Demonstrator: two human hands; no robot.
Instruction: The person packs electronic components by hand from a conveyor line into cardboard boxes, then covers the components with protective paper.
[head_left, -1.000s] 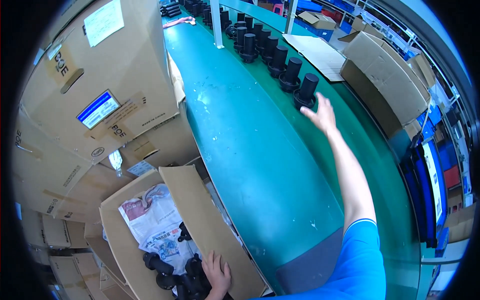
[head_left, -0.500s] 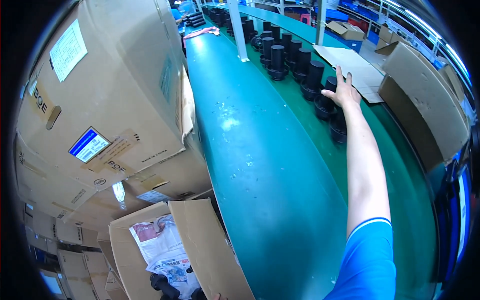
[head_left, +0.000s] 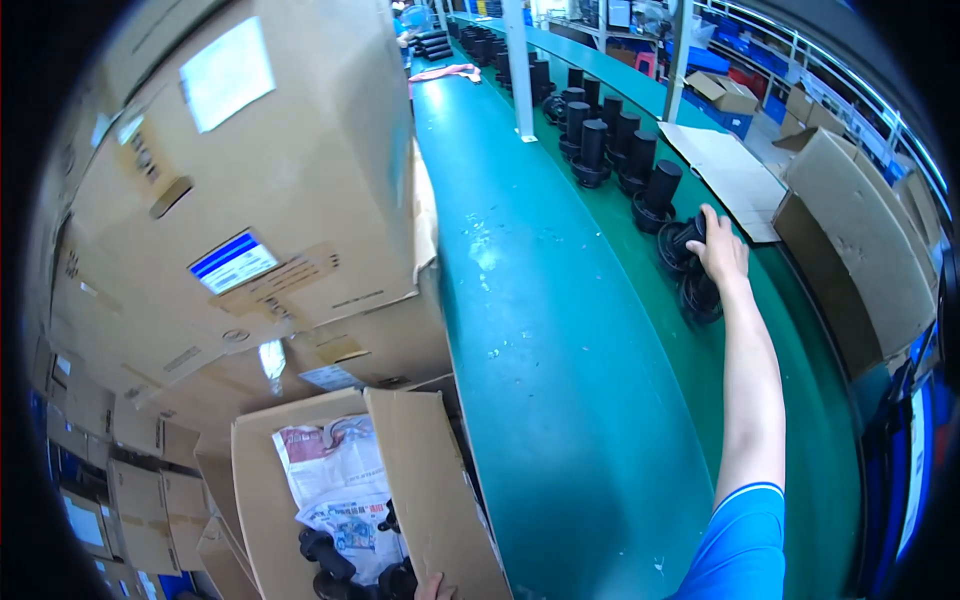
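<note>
Over the green belt, my right hand (head_left: 722, 250) has its fingers closed around the upper tube of a black flanged cylindrical part (head_left: 676, 246). That part stands slightly tilted, nearest me but one in its row. Closer to me is another black part (head_left: 700, 298), blurred. Only a few fingers of my left hand (head_left: 433, 588) show at the lower edge, closed over the flap of an open cardboard box (head_left: 425, 470). Inside the box lie printed newspaper sheets (head_left: 350, 490) and several black parts (head_left: 325, 550).
Large stacked cartons (head_left: 330, 150) wall off the left. A green table (head_left: 540, 330) runs alongside the belt (head_left: 800, 420). Metal posts (head_left: 519, 70) rise between them. On the right lie a flat cardboard sheet (head_left: 730, 180) and an open carton (head_left: 850, 240).
My right hand has come down and nearer, its spread fingers closing on a black part. The view has shifted, moving the scene rightward. More of my left fingers shows on the box flap.
</note>
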